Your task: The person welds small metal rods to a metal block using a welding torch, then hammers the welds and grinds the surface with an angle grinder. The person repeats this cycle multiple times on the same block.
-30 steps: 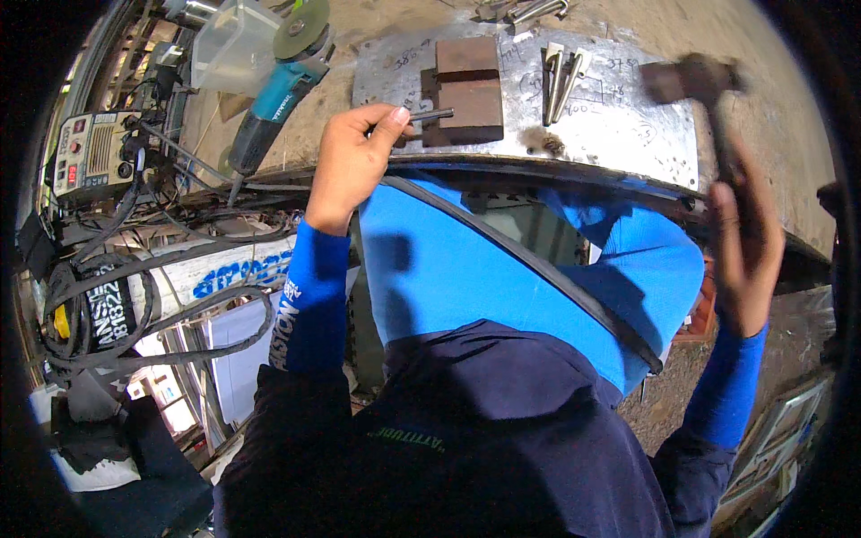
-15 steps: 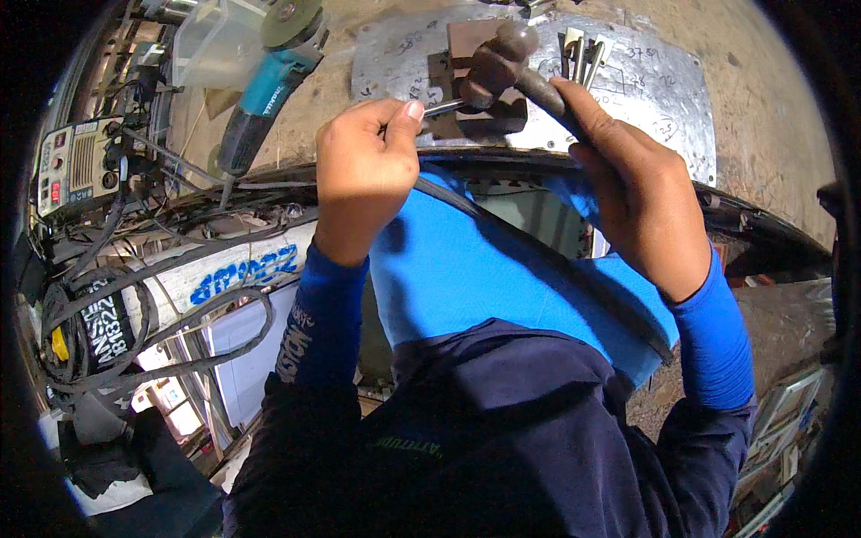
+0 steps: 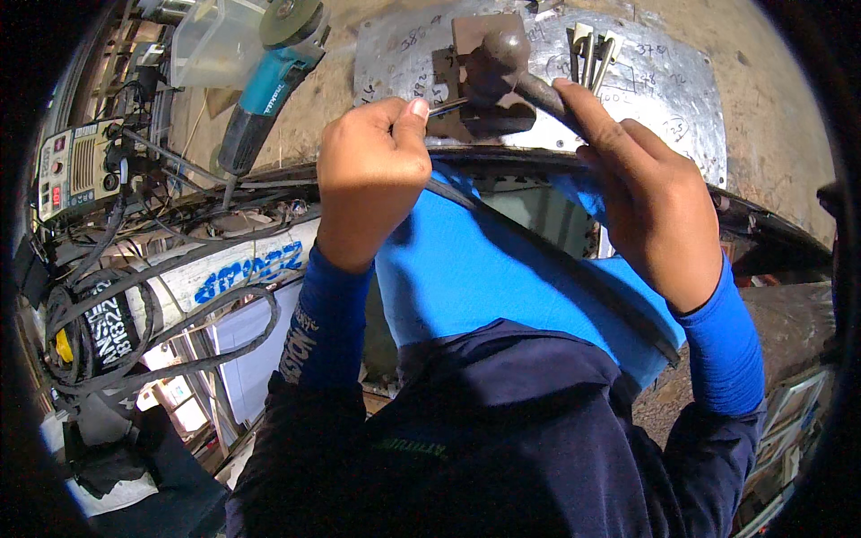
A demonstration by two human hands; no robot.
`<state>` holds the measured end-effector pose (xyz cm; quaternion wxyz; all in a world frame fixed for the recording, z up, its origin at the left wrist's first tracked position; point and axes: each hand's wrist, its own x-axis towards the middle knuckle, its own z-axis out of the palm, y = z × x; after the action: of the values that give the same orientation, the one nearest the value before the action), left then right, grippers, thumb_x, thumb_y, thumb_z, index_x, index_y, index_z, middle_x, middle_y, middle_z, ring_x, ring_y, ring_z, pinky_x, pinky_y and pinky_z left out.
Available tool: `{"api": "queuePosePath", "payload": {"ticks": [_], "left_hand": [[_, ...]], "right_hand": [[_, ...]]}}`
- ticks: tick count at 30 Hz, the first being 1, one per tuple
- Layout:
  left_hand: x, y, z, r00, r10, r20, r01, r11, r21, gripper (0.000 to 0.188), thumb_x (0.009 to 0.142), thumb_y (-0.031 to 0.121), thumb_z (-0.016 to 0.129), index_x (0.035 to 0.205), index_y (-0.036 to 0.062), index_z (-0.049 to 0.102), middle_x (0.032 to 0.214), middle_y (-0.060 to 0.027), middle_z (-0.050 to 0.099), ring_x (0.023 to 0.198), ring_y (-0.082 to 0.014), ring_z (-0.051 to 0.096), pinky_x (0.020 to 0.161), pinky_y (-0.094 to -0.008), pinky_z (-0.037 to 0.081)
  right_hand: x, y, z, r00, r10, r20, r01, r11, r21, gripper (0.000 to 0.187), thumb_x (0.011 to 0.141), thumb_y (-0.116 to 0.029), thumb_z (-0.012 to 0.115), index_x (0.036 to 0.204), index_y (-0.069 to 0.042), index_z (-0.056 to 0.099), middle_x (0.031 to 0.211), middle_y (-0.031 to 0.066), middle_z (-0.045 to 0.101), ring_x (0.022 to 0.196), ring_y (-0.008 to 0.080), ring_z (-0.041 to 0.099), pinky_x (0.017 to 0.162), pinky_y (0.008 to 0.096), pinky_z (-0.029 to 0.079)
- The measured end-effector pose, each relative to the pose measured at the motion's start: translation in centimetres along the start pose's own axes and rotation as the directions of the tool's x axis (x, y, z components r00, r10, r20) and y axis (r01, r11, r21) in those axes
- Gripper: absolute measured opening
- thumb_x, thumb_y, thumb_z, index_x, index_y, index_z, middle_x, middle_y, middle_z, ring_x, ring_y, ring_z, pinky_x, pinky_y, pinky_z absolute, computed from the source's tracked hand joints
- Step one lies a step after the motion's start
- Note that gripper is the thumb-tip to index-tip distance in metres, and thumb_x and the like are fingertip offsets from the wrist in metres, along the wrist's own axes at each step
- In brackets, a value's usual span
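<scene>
My left hand (image 3: 372, 166) pinches a thin metal rod (image 3: 446, 107) that lies across a dark steel block (image 3: 489, 85) on a scratched metal plate (image 3: 664, 81). My right hand (image 3: 641, 193) grips the handle of a hammer, whose rusty head (image 3: 499, 56) rests down on the block just past the rod's tip. Both forearms wear blue sleeves. The rod's far end is hidden under the hammer head.
A teal angle grinder (image 3: 265, 94) and a clear plastic box (image 3: 215, 40) lie at the upper left. Several small metal pieces (image 3: 592, 49) stand on the plate's far side. A welding machine (image 3: 76, 170) and coiled black cables (image 3: 108, 332) sit at the left.
My right hand swung the hammer from raised at the right down onto the block. My left hand stayed at the block holding the rod.
</scene>
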<state>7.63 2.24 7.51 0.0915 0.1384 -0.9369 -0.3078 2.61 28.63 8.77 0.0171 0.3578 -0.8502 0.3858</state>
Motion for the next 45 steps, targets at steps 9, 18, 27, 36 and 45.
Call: {"api": "queuePosePath", "payload": {"ticks": [9,18,27,36,45], "left_hand": [[0.1,0.3,-0.4,0.999,-0.029,0.04,0.025,0.993,0.111,0.04,0.106,0.026,0.062,0.081,-0.0042,0.07,0.062,-0.0176,0.057,0.058,-0.0223,0.053,0.062,-0.0418,0.046],[0.5,0.4,-0.9,0.993,-0.083,0.088,0.068,0.985,0.158,0.044,0.106,0.03,0.061,0.08,-0.0043,0.07,0.062,-0.0187,0.058,0.057,-0.0231,0.054,0.061,-0.0433,0.046],[2.6,-0.6,-2.0,0.936,-0.154,0.316,0.105,0.981,0.164,0.051,0.109,0.034,0.057,0.075,-0.0015,0.069,0.058,-0.0067,0.055,0.058,-0.0166,0.05,0.058,-0.038,0.041],[3.5,0.7,-3.2,0.883,-0.065,0.465,0.019,0.995,0.102,0.051,0.107,0.033,0.053,0.076,-0.0049,0.069,0.062,-0.0224,0.06,0.06,-0.0346,0.058,0.066,-0.0488,0.047],[4.9,-0.6,-3.5,0.776,-0.163,0.609,0.153,0.986,0.069,0.059,0.111,0.046,0.052,0.072,0.0046,0.068,0.059,0.0014,0.051,0.057,-0.0109,0.046,0.056,-0.0319,0.035]], "right_hand": [[0.0,-0.4,-0.3,0.999,0.009,0.039,-0.006,0.998,-0.069,0.063,0.095,0.007,0.067,0.152,-0.017,0.061,0.086,0.0166,0.062,0.071,0.0333,0.06,0.07,0.0383,0.053],[-0.3,0.1,0.1,1.0,0.018,0.01,-0.017,0.996,-0.084,0.063,0.095,0.007,0.066,0.153,-0.018,0.06,0.084,0.016,0.06,0.07,0.0323,0.059,0.068,0.0391,0.053],[-0.2,0.2,0.7,0.999,-0.01,-0.032,0.008,0.998,-0.061,0.062,0.095,0.006,0.068,0.152,-0.018,0.061,0.082,0.0162,0.057,0.068,0.0323,0.057,0.067,0.0393,0.052],[-0.1,0.0,0.7,1.0,-0.015,-0.009,0.014,0.998,-0.058,0.062,0.094,0.008,0.069,0.151,-0.015,0.061,0.082,0.0166,0.059,0.069,0.0315,0.06,0.066,0.0382,0.051],[-0.2,0.3,1.1,0.999,-0.009,-0.048,0.009,1.0,0.006,0.065,0.093,0.009,0.069,0.152,-0.016,0.061,0.083,0.016,0.06,0.068,0.0304,0.059,0.068,0.0372,0.052]]}}
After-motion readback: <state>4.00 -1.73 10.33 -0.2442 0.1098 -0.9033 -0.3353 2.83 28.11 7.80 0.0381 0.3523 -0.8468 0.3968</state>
